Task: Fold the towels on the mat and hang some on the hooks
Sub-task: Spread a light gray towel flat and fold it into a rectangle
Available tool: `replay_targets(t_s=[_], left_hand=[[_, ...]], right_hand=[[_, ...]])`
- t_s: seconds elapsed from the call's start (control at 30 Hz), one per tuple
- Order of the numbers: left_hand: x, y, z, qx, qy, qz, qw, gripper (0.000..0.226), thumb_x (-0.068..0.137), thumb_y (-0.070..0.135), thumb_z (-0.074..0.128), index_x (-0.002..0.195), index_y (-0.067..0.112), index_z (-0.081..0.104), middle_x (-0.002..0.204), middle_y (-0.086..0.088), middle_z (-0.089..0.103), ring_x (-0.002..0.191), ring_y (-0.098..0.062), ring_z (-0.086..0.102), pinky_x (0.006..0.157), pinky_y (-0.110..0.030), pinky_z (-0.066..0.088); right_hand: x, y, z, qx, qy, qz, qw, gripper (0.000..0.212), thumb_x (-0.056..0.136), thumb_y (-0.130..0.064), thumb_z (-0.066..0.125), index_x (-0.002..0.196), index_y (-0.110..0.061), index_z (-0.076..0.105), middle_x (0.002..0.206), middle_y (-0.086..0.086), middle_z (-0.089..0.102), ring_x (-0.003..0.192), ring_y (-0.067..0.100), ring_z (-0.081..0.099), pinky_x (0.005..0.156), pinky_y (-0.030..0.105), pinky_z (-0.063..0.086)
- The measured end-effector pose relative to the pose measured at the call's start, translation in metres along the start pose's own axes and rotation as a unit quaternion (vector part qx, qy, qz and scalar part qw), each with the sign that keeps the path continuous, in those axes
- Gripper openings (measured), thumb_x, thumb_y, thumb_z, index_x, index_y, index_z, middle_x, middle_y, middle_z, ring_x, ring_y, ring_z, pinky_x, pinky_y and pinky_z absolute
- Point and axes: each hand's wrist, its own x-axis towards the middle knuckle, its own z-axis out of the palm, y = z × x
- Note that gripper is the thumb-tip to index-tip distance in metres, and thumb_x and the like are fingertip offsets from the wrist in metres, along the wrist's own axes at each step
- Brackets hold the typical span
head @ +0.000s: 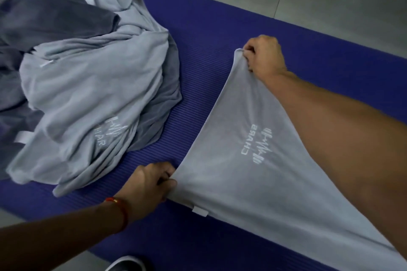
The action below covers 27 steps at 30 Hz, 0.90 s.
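Early stage: both hands are pinching corners of one light grey towel (253,171), L hand (152,185) at mat's (209,39) near edge, R hand (264,57) farther across, stretching it flat. Unfolded pile (88,77) is waiting toward mat's left end; no hooks visible, nothing hung.

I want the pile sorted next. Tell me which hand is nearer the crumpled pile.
Left. The left hand grips the spread towel just beside the pile; the right hand is farther off.
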Motion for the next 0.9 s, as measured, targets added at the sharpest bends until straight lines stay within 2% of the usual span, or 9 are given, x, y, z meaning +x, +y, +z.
replay_targets(t_s=[0.13, 0.23, 0.3, 0.4, 0.57, 0.63, 0.73, 0.83, 0.9], left_hand=[[0.007, -0.016, 0.000, 0.037, 0.070, 0.015, 0.997, 0.018, 0.095, 0.015, 0.062, 0.083, 0.028, 0.060, 0.072, 0.007, 0.067, 0.067, -0.006, 0.062, 0.058, -0.014, 0.043], [0.011, -0.025, 0.002, 0.069, 0.096, 0.045, 0.992, 0.015, 0.096, 0.013, 0.060, 0.093, 0.027, 0.056, 0.076, 0.008, 0.065, 0.069, -0.005, 0.060, 0.059, -0.014, 0.041], [0.010, -0.028, 0.009, 0.099, 0.112, 0.070, 0.986, 0.016, 0.095, 0.011, 0.059, 0.099, 0.024, 0.051, 0.077, 0.005, 0.062, 0.068, -0.009, 0.059, 0.061, -0.023, 0.044], [0.000, -0.029, 0.016, 0.150, 0.147, 0.099, 0.973, 0.017, 0.093, 0.013, 0.057, 0.105, 0.019, 0.046, 0.093, 0.000, 0.052, 0.076, -0.021, 0.054, 0.066, -0.039, 0.044], [-0.015, 0.006, 0.035, 0.377, 0.107, 0.392, 0.832, 0.022, 0.088, 0.028, 0.048, 0.106, 0.018, 0.056, 0.100, -0.005, 0.051, 0.079, -0.026, 0.051, 0.065, -0.041, 0.047], [-0.015, 0.030, 0.065, 0.394, 0.068, 0.486, 0.777, 0.018, 0.086, 0.022, 0.058, 0.103, 0.017, 0.062, 0.102, -0.007, 0.056, 0.082, -0.027, 0.054, 0.068, -0.040, 0.048], [-0.007, 0.061, 0.124, 0.411, 0.021, 0.565, 0.716, 0.030, 0.076, 0.018, 0.077, 0.104, 0.020, 0.066, 0.103, -0.003, 0.059, 0.086, -0.025, 0.058, 0.072, -0.036, 0.049], [-0.001, 0.093, 0.166, 0.389, -0.010, 0.615, 0.686, 0.029, 0.079, 0.016, 0.078, 0.105, 0.019, 0.066, 0.099, -0.001, 0.060, 0.083, -0.022, 0.057, 0.069, -0.032, 0.048], [0.006, 0.110, 0.186, 0.397, -0.021, 0.627, 0.670, 0.031, 0.079, 0.014, 0.080, 0.106, 0.016, 0.065, 0.097, -0.003, 0.060, 0.081, -0.021, 0.056, 0.066, -0.031, 0.048]], right_hand=[[-0.002, 0.004, 0.023, 0.056, 0.011, 0.012, 0.998, 0.018, 0.098, -0.008, 0.056, 0.101, -0.010, 0.074, 0.110, 0.014, 0.065, 0.094, 0.030, 0.067, 0.090, 0.046, 0.056], [-0.023, 0.006, 0.026, 0.056, -0.115, -0.005, 0.992, 0.044, 0.101, -0.011, 0.054, 0.144, -0.021, 0.056, 0.159, 0.013, 0.037, 0.145, 0.028, 0.039, 0.120, 0.037, 0.032], [-0.047, 0.008, 0.020, 0.063, -0.136, -0.049, 0.988, 0.055, 0.099, -0.009, 0.049, 0.151, -0.025, 0.045, 0.168, 0.008, 0.019, 0.153, 0.025, 0.025, 0.122, 0.038, 0.025], [-0.109, 0.020, 0.000, 0.022, -0.148, -0.125, 0.981, 0.044, 0.100, -0.012, 0.048, 0.143, -0.021, 0.052, 0.163, 0.005, 0.029, 0.146, 0.023, 0.036, 0.120, 0.036, 0.030], [-0.259, 0.063, -0.048, -0.129, -0.135, -0.209, 0.960, 0.021, 0.096, -0.025, 0.048, 0.114, -0.018, 0.057, 0.116, 0.004, 0.054, 0.094, 0.029, 0.060, 0.083, 0.044, 0.050], [-0.320, 0.084, -0.073, -0.187, -0.130, -0.200, 0.953, 0.014, 0.092, -0.027, 0.054, 0.105, -0.020, 0.052, 0.103, 0.003, 0.055, 0.082, 0.027, 0.059, 0.074, 0.041, 0.050], [-0.408, 0.113, -0.109, -0.212, -0.129, -0.139, 0.959, 0.025, 0.083, -0.028, 0.068, 0.100, -0.022, 0.050, 0.092, 0.003, 0.060, 0.075, 0.028, 0.062, 0.067, 0.039, 0.054], [-0.479, 0.140, -0.124, -0.236, -0.181, -0.014, 0.955, 0.041, 0.079, -0.019, 0.076, 0.112, -0.023, 0.052, 0.094, 0.005, 0.066, 0.075, 0.029, 0.067, 0.065, 0.037, 0.057], [-0.512, 0.152, -0.128, -0.233, -0.239, 0.078, 0.940, 0.050, 0.092, -0.014, 0.062, 0.138, -0.027, 0.049, 0.125, 0.006, 0.063, 0.103, 0.028, 0.066, 0.086, 0.040, 0.057]])
